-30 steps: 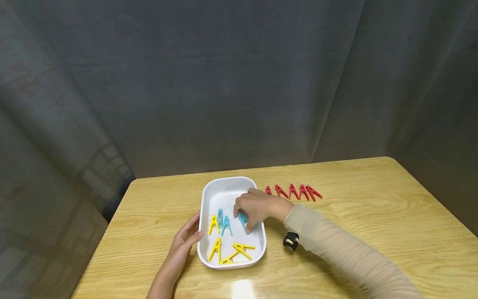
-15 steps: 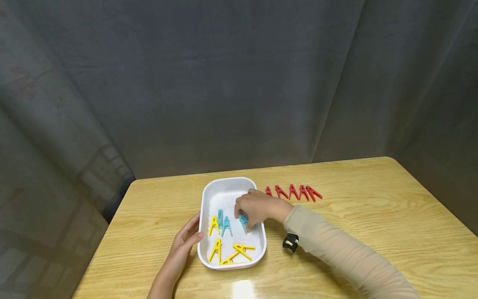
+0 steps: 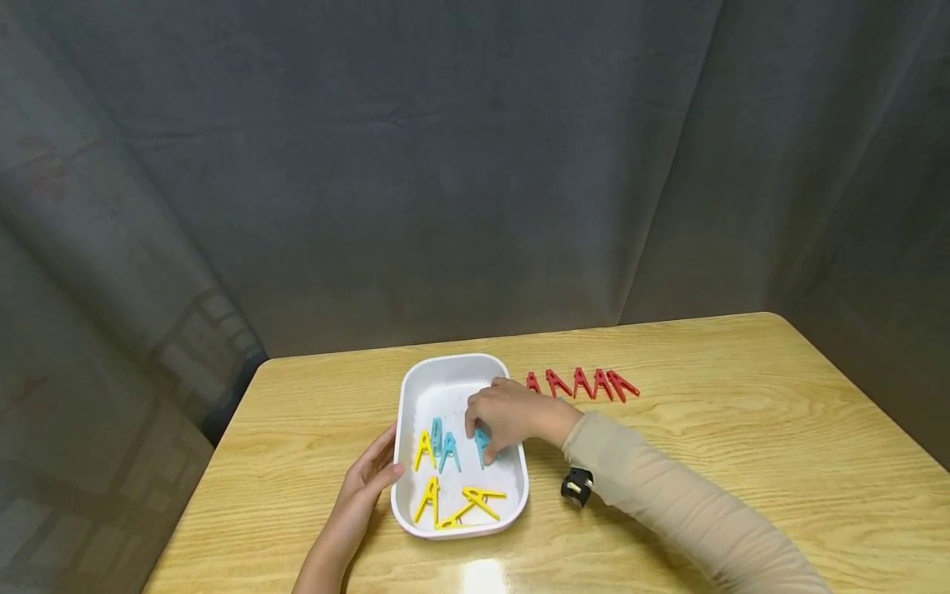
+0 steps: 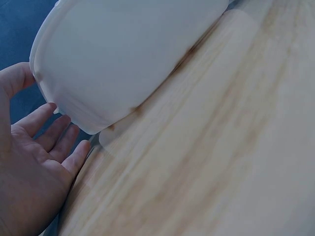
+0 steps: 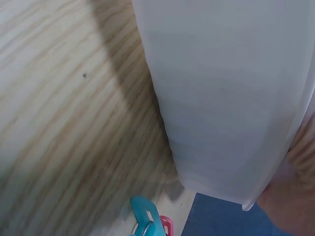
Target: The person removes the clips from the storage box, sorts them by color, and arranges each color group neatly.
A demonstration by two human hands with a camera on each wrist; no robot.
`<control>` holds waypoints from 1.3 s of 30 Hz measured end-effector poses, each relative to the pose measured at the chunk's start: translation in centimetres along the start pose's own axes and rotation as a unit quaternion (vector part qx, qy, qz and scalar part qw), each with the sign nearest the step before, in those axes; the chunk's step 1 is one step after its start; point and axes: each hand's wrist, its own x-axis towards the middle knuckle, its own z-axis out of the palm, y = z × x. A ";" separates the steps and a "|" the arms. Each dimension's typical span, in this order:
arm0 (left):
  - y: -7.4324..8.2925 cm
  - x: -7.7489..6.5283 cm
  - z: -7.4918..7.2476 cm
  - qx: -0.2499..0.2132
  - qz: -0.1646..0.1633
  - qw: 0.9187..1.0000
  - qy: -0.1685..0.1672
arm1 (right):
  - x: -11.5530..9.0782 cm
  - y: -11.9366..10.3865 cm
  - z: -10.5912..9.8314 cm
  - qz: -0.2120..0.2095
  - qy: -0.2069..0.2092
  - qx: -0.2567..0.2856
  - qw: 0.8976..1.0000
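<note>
A white plastic tray (image 3: 456,392) holds several yellow clothespins (image 3: 429,499) and several light-blue clothespins (image 3: 449,450). At its left side, my left hand (image 3: 367,478) holds the tray, thumb on the rim and fingers along the outer wall; the left wrist view shows that hand (image 4: 37,147) with its fingers spread loosely. My right hand (image 3: 508,412) reaches over the right rim and pinches a light-blue clothespin (image 3: 481,441) low inside the tray, partly hidden by the fingers. In the right wrist view the tray's wall (image 5: 221,98) hides most of this hand.
Several red clothespins (image 3: 580,382) lie in a row on the wooden table (image 3: 727,396), right of the tray. Another light-blue clothespin (image 5: 147,216) lies near a red one (image 5: 167,225). A black device (image 3: 576,487) sits under the right wrist. Grey curtains (image 3: 445,165) stand behind.
The light-blue clothespin at my right fingertips has turned slightly more upright, with the hand nearly in place. My left hand and the tray have stayed put.
</note>
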 end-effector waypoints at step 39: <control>-0.2 -0.1 0.0 -0.006 0.001 1.000 0.003 | -0.1 -0.2 0.6 -0.008 0.075 0.019 0.997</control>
